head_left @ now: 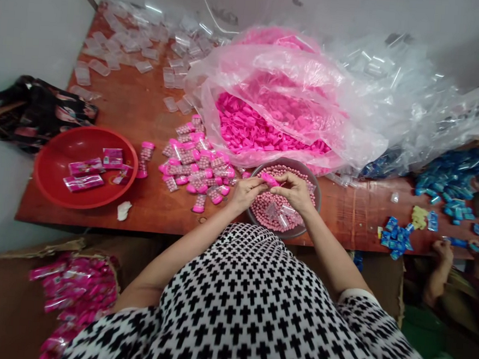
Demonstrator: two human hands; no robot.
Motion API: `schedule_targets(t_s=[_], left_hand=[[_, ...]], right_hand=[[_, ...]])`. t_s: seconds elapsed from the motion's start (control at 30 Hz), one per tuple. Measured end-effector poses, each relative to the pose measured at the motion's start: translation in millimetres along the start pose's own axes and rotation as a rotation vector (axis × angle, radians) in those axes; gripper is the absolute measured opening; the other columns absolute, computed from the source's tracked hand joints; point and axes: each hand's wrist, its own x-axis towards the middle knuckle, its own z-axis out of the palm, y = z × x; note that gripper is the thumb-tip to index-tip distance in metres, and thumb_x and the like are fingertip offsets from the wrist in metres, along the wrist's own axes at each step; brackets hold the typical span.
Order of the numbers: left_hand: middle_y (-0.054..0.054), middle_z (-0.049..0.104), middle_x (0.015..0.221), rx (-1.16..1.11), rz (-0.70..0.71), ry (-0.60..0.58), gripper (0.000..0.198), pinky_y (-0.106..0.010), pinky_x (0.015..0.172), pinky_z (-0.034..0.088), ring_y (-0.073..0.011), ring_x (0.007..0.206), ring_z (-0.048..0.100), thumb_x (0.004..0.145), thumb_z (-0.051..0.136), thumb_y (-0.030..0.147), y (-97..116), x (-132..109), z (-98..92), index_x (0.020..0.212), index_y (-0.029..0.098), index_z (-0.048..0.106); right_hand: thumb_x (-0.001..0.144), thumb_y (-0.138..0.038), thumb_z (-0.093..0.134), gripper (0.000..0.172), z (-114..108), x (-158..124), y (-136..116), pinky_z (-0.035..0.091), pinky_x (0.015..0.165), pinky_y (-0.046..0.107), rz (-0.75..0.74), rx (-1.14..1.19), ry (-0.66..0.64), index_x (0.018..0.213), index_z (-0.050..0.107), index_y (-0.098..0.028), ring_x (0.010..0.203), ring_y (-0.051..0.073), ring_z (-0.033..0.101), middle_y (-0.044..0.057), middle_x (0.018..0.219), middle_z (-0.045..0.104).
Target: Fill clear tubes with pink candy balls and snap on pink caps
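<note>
Over a grey bowl point(317, 191) of round pink balls point(281, 169), both my hands meet at a bright pink plastic cap point(269, 179). My left hand point(247, 194) pinches it from the left, fingers closed. From the other side my right hand point(294, 191) grips it between thumb and fingers. Whether the cap has a clear container attached is hidden by my fingers. A few clear plastic containers point(282, 215) lie on the balls. Left of the bowl is a heap of filled clear containers with pink caps point(199, 168).
Behind the bowl lies a big plastic bag of loose pink caps point(259, 129). Clear containers point(126, 40) are scattered at the back left. A red basin point(50, 188) holds several pink packets. A box of pink packets point(78, 286) stands below. Blue packets point(397, 237) lie near a co-worker's hands point(443, 256).
</note>
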Motion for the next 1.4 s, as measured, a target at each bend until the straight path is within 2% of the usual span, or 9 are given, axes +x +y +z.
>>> schedule_targets(t_s=[0.17,0.27,0.37,0.53,0.63,0.83,1.07,1.2,1.4], left_hand=[[-0.004,0.071,0.078,0.049,0.046,-0.071,0.02,-0.025,0.069,0.047,-0.0149,0.071,0.062,0.082,0.058,0.028,12.6,10.9,-2.8,0.079,0.017,0.074],[-0.004,0.071,0.078,-0.024,-0.016,-0.108,0.021,-0.025,0.064,0.047,-0.0148,0.067,0.062,0.081,0.059,0.03,12.7,15.8,-5.4,0.084,0.015,0.074],[-0.004,0.071,0.076,-0.081,-0.075,-0.104,0.024,-0.025,0.06,0.046,-0.015,0.065,0.062,0.081,0.059,0.031,7.2,14.6,-5.3,0.086,0.014,0.074],[-0.003,0.071,0.075,-0.078,-0.086,-0.059,0.025,-0.025,0.063,0.047,-0.0158,0.067,0.062,0.081,0.059,0.035,-4.6,9.5,-4.4,0.083,0.015,0.074],[-0.003,0.072,0.082,-0.066,-0.093,-0.066,0.026,-0.027,0.068,0.049,-0.0167,0.073,0.064,0.081,0.059,0.036,-6.3,8.3,-6.8,0.089,0.017,0.074],[-0.007,0.073,0.097,-0.061,-0.099,-0.006,0.03,-0.032,0.078,0.051,-0.0209,0.085,0.067,0.078,0.062,0.037,-1.0,7.9,-7.6,0.098,0.017,0.073],[-0.005,0.073,0.085,0.005,-0.061,-0.001,0.023,-0.027,0.07,0.048,-0.0171,0.075,0.065,0.081,0.059,0.035,3.1,2.6,-3.3,0.083,0.017,0.074],[-0.003,0.067,0.07,0.098,0.028,-0.065,0.028,-0.025,0.064,0.043,-0.0139,0.064,0.058,0.084,0.055,0.036,7.3,0.3,-3.0,0.069,0.017,0.069],[0.0,0.053,0.056,0.157,0.061,-0.118,0.038,-0.024,0.056,0.035,-0.0115,0.054,0.047,0.086,0.051,0.037,3.1,3.0,-6.0,0.054,0.017,0.058]], right_hand=[[0.06,-0.039,0.08,0.03,-2.5,2.2,0.3,0.049,0.077,0.032,-0.026,0.0,0.08,0.079,0.067,-0.02,0.077,0.016,0.061,-0.001,0.079,0.066],[0.061,-0.041,0.08,0.031,-2.9,4.7,-3.4,0.05,0.076,0.034,-0.006,-0.012,0.076,0.079,0.067,-0.019,0.077,0.017,0.061,0.0,0.079,0.066],[0.066,-0.043,0.076,0.031,-4.0,5.3,-13.6,0.051,0.078,0.035,-0.035,-0.075,0.022,0.086,0.069,-0.02,0.081,0.018,0.063,0.002,0.085,0.068],[0.08,-0.036,0.065,0.023,-11.7,4.2,-39.1,0.047,0.09,0.035,-0.203,-0.389,-0.126,0.099,0.07,-0.026,0.098,0.02,0.063,0.004,0.101,0.071],[0.085,-0.033,0.059,0.024,-17.8,4.3,-44.4,0.047,0.09,0.034,-0.209,-0.427,-0.228,0.106,0.069,-0.025,0.099,0.019,0.064,0.003,0.104,0.07],[0.081,-0.036,0.065,0.024,-13.9,5.3,-29.0,0.049,0.086,0.034,-0.181,-0.272,-0.042,0.101,0.068,-0.023,0.095,0.019,0.064,0.003,0.1,0.07],[0.087,-0.037,0.056,0.021,-5.8,-3.0,-16.5,0.049,0.074,0.031,-0.268,-0.503,-0.091,0.098,0.065,-0.022,0.08,0.018,0.062,0.005,0.087,0.068],[0.09,-0.033,0.05,0.02,-5.7,-11.8,-17.8,0.046,0.073,0.031,-0.33,-0.675,-0.112,0.096,0.064,-0.02,0.08,0.019,0.059,0.007,0.084,0.065],[0.09,-0.035,0.051,0.022,-5.0,-10.2,-5.3,0.047,0.069,0.031,-0.33,-0.615,-0.127,0.095,0.064,-0.019,0.074,0.019,0.058,0.006,0.078,0.063]])
